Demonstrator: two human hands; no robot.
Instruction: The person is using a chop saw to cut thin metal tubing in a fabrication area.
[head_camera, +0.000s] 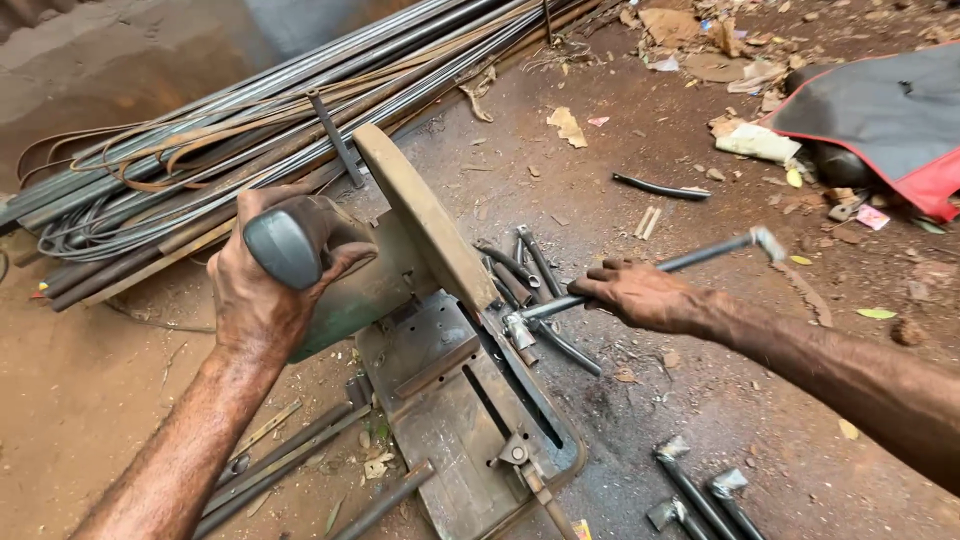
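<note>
The left hand (262, 290) is closed around the grey rounded handle (283, 247) of a green-bodied metal chop saw (400, 290), whose rust-brown blade guard (425, 215) stands raised and tilted above the worn steel base plate (450, 420). The right hand (640, 295) is closed on a long thin grey steel rod (700, 255), which runs from the saw's vise area out to the right, its far end flattened and lifted off the ground. The rod's near end lies at the edge of the base plate, just beside the blade slot. The saw sits directly on the reddish dirt floor (700, 400). Short cut dark rod pieces (530, 270) lie heaped just behind the rod, touching one another. A bundle of long steel bars and strips (250, 130) lies along the upper left. Further flattened-end rods (700, 495) rest at the lower right. A black sheet with red edging (880, 110) lies at the upper right, well apart.
</note>
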